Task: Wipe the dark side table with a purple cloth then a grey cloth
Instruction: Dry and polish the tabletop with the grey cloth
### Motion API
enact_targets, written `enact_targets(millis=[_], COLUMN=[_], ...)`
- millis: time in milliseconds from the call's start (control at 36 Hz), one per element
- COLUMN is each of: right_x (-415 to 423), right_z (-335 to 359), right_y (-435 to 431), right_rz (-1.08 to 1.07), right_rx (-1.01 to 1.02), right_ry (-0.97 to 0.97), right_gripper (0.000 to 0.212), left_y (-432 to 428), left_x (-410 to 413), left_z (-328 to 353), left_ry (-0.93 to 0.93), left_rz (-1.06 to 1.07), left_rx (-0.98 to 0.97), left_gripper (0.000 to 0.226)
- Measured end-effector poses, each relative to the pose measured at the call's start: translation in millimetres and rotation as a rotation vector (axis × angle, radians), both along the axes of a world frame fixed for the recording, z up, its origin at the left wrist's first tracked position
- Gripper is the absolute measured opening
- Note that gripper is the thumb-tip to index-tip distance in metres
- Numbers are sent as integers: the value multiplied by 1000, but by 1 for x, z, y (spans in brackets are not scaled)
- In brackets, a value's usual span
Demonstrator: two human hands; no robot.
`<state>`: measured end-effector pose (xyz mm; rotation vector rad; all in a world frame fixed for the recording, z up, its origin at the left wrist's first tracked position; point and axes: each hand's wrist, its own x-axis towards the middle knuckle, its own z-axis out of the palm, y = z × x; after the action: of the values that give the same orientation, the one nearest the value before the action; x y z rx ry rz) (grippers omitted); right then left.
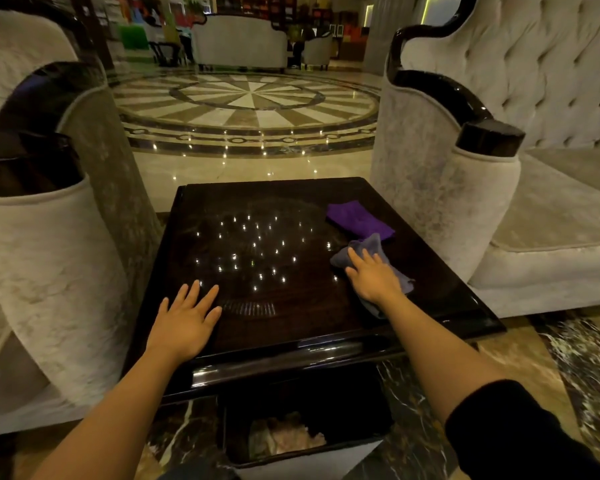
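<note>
The dark glossy side table (pixel 291 327) fills the middle of the view, with ceiling lights mirrored in its top. A purple cloth (pixel 359 220) lies folded near the table's far right corner, untouched. Just in front of it, a grey cloth (pixel 369 249) lies crumpled on the right side of the tabletop. My right hand (pixel 373 277) presses flat on the grey cloth, fingers spread and pointing to the far left. My left hand (pixel 187 322) rests flat on the bare tabletop near the front left edge, fingers apart, holding nothing.
Pale upholstered armchairs stand close on both sides: one arm at left (pixel 49 258), another at right (pixel 465 202). A dark bin (pixel 309 427) with crumpled paper sits on the marble floor under the table's front edge. Patterned floor (pixel 246 105) opens beyond.
</note>
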<state>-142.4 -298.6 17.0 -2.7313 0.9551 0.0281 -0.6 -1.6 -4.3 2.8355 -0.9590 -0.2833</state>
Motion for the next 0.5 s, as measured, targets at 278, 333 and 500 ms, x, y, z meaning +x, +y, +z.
enact_targets(millis=[278,333,500], right_x=[15,12,-6], right_z=[-9,-8,-7], right_y=[72,92,149], right_rz=[316,380,582], right_rx=[28,48,31], right_ry=[-37,-54,-131], right_gripper=[48,47,45], left_y=[1,1,-1], left_x=[-3,-4,-5], left_z=[2,3,4], left_ry=[9,9,-5], left_rz=[1,2,12], left_rx=[-6,-6,7], left_gripper=[52,52,52])
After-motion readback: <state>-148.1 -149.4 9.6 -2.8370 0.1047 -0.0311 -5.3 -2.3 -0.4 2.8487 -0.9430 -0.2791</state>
